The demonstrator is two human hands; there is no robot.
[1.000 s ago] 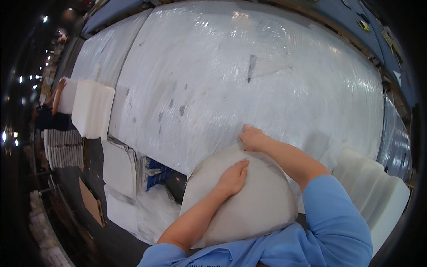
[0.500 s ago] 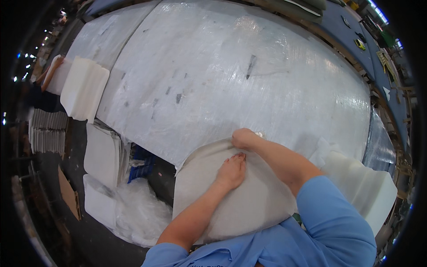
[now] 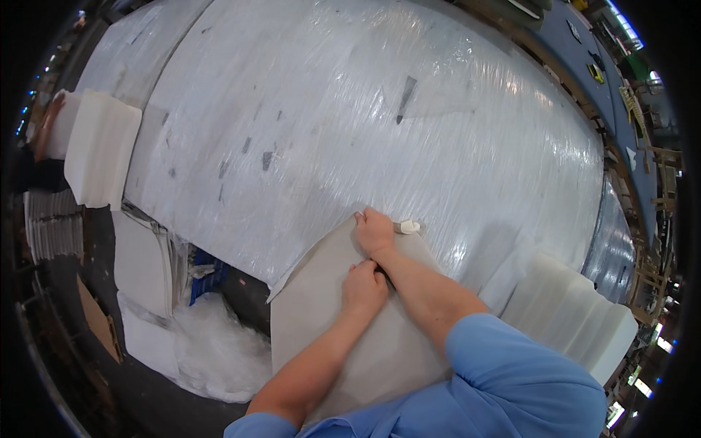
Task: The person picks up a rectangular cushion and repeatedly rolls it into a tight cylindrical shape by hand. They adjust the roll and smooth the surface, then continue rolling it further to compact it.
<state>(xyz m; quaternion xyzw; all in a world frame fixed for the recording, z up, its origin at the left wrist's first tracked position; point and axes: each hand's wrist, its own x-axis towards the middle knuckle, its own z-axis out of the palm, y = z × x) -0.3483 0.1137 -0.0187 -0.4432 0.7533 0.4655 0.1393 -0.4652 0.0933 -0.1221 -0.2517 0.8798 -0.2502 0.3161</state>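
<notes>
Your pale grey sheet is lying across the near edge of the plastic-wrapped table, its lower part reaching back to your blue shirt, so your body is probably helping to keep it from sliding. Your right hand is gripping narrowly at the sheet's far edge, thumb and finger seeming to pinch it, presumably because that point is giving you control of the border curving down to the left. A small white object is sticking out beside that hand; whether you are holding it, I cannot tell. Your left hand is resting, curled, on the sheet just below your right wrist, likely pressing the material steady; I cannot tell whether its fingers are pinching anything. The slick wrap is probably giving the sheet a smooth bed. To your right, a pale ridged stack is sitting within arm's reach yet beside the sheet, while bunched clear plastic is lying low on your left, apart from both hands.
</notes>
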